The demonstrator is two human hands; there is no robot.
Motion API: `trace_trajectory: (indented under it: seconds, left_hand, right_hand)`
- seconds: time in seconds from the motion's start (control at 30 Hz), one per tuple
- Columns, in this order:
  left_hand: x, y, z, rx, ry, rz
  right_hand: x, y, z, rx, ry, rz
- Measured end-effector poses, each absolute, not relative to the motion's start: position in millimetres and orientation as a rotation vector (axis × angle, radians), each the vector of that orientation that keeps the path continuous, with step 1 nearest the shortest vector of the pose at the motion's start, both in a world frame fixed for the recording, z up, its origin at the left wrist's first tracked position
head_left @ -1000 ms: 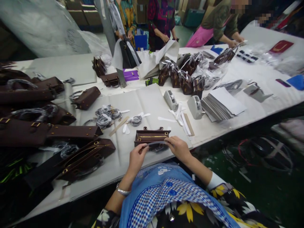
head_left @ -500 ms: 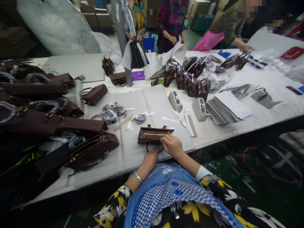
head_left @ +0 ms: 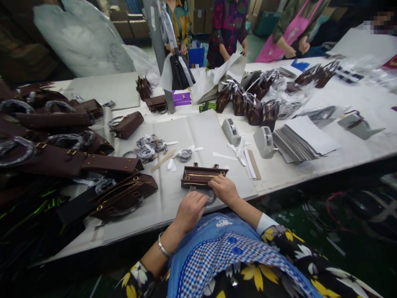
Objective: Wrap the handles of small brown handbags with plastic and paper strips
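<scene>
A small dark brown handbag (head_left: 201, 180) with a gold zipper stands on grey paper (head_left: 173, 194) in front of me. My right hand (head_left: 223, 189) grips its near right edge with fingers pressed together. At its near side, by the wrapped handle, is my left hand (head_left: 190, 208), fingers curled round something I cannot make out. Beyond the bag lies a plastic-wrapped coiled strap (head_left: 185, 155), with more wrapped straps (head_left: 145, 150) to its left. An open brown bag (head_left: 127, 194) sits left of my left hand.
Many brown bags (head_left: 56, 157) are piled at left. Tape dispensers (head_left: 264, 142) and a stack of grey sheets (head_left: 305, 140) stand at right. A metal post (head_left: 157, 45) rises behind. Wrapped bags (head_left: 252, 105) and several people (head_left: 228, 37) are across the table.
My left hand has lifted and turned palm down beside the bag's near handle. My right hand has barely moved. Across the table, the person in the pink apron has straightened, hands off the bags there.
</scene>
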State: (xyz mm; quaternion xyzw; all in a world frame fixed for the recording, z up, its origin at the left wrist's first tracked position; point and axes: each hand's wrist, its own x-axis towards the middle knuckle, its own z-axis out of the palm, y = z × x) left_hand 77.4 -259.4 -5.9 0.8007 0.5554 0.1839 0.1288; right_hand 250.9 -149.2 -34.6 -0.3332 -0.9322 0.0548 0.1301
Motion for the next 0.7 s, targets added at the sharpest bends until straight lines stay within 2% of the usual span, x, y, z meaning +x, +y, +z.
trace_trajectory:
  seconds: [0.17,0.27,0.47,0.6,0.7]
  left_hand:
    - [58.2,-228.2,1.9,2.158,1.665,0.746]
    - [52.5,-208.1,9.4,2.084,1.663,0.702]
    - [53.0,-186.6,25.8,2.034,1.599,0.607]
    - [55.2,-183.0,32.8,2.032,1.508,0.636]
    - [54.8,-181.1,33.1,2.038,1.443,0.623]
  right_hand:
    - [264.2,-138.8,-32.6,-0.899,-2.705,0.519]
    - [281.6,-141.3,-24.6,-0.956,-2.566,0.677]
    - [332.8,-146.7,-28.7,-1.252,-2.219,0.598]
    - [363.3,-105.6,-52.3,-1.654,-1.956,0.582]
    - [368.0,-73.1,-59.9,-1.753,-1.919,0.612]
